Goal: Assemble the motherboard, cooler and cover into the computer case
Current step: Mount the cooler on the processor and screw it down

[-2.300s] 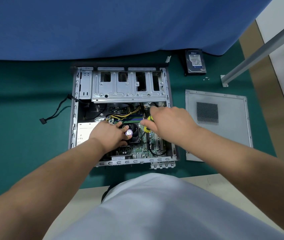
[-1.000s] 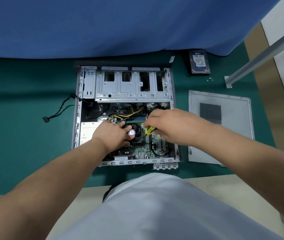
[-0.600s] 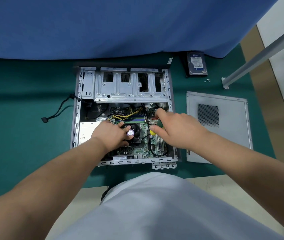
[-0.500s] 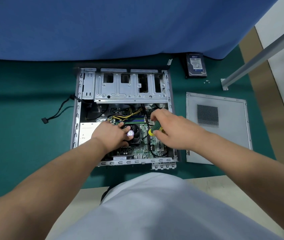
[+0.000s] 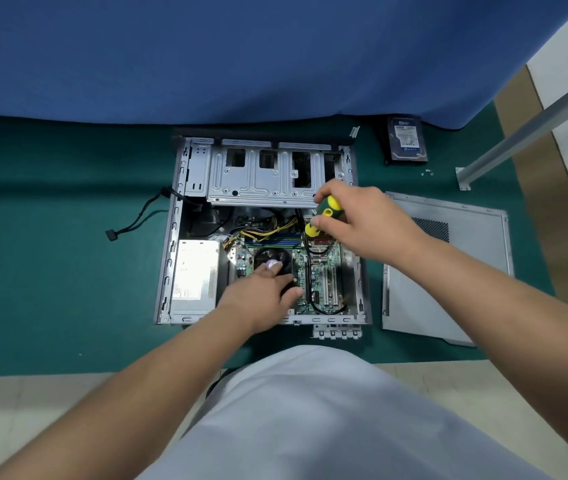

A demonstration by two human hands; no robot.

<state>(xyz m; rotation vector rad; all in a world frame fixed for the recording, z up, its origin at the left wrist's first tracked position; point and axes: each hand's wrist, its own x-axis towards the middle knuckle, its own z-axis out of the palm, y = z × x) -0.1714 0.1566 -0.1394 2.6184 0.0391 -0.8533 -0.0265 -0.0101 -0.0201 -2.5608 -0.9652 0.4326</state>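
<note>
Right hand (image 5: 369, 220) clenched the screwdriver (image 5: 324, 216) above the motherboard (image 5: 317, 271) seated in the case (image 5: 171, 237); left hand (image 5: 261, 296), fingers loose, rested on the cooler (image 5: 272, 261). Cover (image 5: 448, 265) lay beside the case.

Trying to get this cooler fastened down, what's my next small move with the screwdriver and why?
Probably lower the screwdriver tip onto a cooler screw: the right hand holds it above the motherboard, while the left hand rests on the cooler.
</note>
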